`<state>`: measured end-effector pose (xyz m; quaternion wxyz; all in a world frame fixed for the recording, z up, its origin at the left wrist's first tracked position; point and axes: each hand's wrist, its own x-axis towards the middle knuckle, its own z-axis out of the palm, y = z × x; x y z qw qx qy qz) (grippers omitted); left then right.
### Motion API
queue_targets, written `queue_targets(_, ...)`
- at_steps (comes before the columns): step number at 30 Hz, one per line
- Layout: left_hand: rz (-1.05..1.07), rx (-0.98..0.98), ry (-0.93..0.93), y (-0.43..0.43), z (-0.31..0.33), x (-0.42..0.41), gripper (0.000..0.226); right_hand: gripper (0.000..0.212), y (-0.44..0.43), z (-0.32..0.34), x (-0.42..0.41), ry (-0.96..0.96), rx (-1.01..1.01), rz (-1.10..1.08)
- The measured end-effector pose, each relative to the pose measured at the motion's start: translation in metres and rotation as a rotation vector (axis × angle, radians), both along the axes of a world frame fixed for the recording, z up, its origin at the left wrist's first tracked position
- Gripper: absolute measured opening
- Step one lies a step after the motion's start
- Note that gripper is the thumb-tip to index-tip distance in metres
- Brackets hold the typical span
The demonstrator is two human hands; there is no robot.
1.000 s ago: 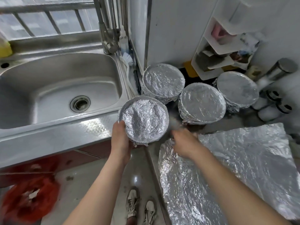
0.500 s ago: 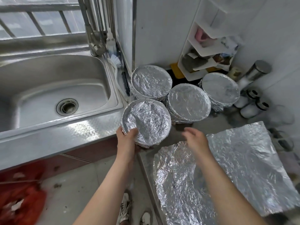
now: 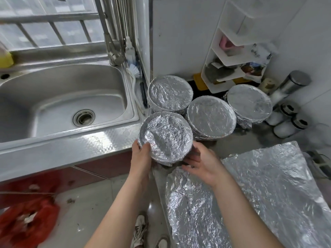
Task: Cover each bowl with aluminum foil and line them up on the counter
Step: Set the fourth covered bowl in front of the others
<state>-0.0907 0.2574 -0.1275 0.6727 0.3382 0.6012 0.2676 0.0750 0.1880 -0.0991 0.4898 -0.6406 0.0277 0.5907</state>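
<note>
Left hand (image 3: 141, 154) and right hand (image 3: 202, 163) around foil-covered bowl (image 3: 165, 136); no legible writing.

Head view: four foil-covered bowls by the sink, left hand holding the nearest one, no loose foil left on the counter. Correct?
Not quite. The head view shows loose foil sheets still spread on the counter. The rest holds: four covered bowls, and the left hand grips the nearest bowl, with the right hand at its other side.

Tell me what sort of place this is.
Most likely a small home kitchen: a stainless steel sink with a faucet, a wall-mounted corner shelf, and foil-covered bowls on the counter.
</note>
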Motion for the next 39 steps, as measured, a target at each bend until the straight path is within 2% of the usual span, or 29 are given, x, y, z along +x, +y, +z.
queue_targets(4,-0.014,-0.036,0.042,0.001,0.004,0.000,0.070,0.023,0.006,-0.005,-0.001,-0.077,0.026,0.017)
queue_targets(7,-0.003,0.027,0.118,0.007,0.007,-0.003,0.060,0.020,0.006,-0.007,0.001,-0.108,0.042,0.028)
queue_targets(10,-0.056,0.099,0.112,0.012,0.009,0.000,0.068,0.021,0.006,-0.007,-0.001,-0.080,0.054,0.047)
queue_targets(11,-0.067,0.113,0.123,0.012,0.008,0.002,0.062,0.024,0.007,-0.008,-0.003,-0.079,0.053,0.056)
queue_targets(14,-0.024,0.133,0.193,0.009,0.013,0.002,0.026,0.041,0.007,-0.009,-0.005,-0.135,0.020,0.101)
queue_targets(15,-0.034,0.133,0.238,0.007,0.014,0.000,0.024,0.046,0.007,-0.008,-0.003,-0.170,0.001,0.120)
queue_targets(19,-0.193,0.070,0.372,0.002,0.009,-0.017,0.035,0.054,0.015,-0.005,0.009,-0.362,-0.027,0.252)
queue_targets(22,-0.376,0.129,0.547,0.003,0.007,-0.027,0.042,0.047,0.024,-0.001,0.010,-0.384,0.055,0.243)
queue_targets(24,-0.355,0.181,0.630,0.003,0.011,-0.028,0.041,0.046,0.024,-0.001,0.009,-0.389,0.074,0.212)
queue_targets(26,-0.208,0.195,0.554,0.006,0.016,-0.027,0.032,0.050,0.017,-0.004,0.006,-0.395,0.070,0.150)
queue_targets(28,-0.123,0.202,0.341,0.011,0.019,-0.019,0.033,0.051,0.006,-0.007,0.003,-0.406,0.057,0.096)
queue_targets(30,-0.125,0.155,0.162,0.016,0.021,-0.011,0.035,0.049,-0.002,-0.012,-0.001,-0.371,0.064,0.091)
queue_targets(32,-0.145,0.157,0.119,0.022,0.020,-0.006,0.030,0.053,-0.004,-0.014,-0.008,-0.293,0.066,0.079)
queue_targets(36,-0.173,0.185,0.088,0.031,0.016,-0.002,0.029,0.083,0.003,-0.018,-0.015,-0.289,0.092,0.088)
queue_targets(39,-0.180,0.112,0.033,0.038,0.010,-0.001,0.033,0.074,0.010,-0.035,-0.011,-0.284,0.109,0.042)
